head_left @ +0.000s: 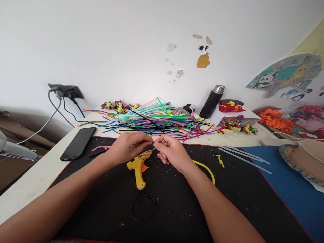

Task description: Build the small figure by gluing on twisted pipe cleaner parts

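Note:
My left hand and my right hand meet fingertip to fingertip above the black mat. Each is closed in a pinch around something small and dark between them, too small to make out. Just below lies a yellow glue gun with an orange trigger, its nozzle end near my fingers. A small red and white item shows beside my right fingers. Under my right wrist a yellow curved strip emerges. A pink pipe cleaner lies left of my left hand.
Many coloured pipe cleaners are heaped behind the mat. A phone lies at left, and a black bottle stands behind. Clear glue sticks, a small yellow-green piece and a round container are at right.

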`<state>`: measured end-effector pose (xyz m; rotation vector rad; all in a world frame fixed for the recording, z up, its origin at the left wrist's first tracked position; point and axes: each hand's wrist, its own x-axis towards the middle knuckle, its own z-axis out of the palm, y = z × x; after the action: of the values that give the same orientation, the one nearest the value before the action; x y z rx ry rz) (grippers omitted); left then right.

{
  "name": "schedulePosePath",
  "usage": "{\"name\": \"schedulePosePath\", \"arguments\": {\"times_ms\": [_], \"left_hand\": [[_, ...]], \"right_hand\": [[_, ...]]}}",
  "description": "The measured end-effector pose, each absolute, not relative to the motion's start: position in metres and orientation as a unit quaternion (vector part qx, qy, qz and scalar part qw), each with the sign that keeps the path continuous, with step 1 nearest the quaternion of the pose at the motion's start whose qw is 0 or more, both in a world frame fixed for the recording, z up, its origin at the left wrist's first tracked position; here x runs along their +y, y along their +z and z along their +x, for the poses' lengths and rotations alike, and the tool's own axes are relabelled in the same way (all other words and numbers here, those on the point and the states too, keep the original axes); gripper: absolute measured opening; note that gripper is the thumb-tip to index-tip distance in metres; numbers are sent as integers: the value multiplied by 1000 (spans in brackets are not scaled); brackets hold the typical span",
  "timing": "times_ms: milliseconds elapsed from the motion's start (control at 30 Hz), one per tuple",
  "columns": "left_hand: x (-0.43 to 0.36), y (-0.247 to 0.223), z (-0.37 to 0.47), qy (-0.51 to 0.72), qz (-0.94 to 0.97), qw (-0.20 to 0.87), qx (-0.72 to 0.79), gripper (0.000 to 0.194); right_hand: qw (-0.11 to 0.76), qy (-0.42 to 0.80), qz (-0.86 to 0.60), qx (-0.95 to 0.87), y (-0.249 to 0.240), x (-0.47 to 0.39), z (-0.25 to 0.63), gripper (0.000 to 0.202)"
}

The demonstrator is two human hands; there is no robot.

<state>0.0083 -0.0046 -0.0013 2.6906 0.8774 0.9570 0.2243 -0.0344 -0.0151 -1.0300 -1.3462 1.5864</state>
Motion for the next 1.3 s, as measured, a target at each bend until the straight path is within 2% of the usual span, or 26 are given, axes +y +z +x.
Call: {"name": "schedulePosePath", "arguments": {"times_ms": [1300], "left_hand": [[-7,-5,7,314,891,97,313,23]], "right_hand": [[397,629,-413,-526,-16,-34,222,19]]}}
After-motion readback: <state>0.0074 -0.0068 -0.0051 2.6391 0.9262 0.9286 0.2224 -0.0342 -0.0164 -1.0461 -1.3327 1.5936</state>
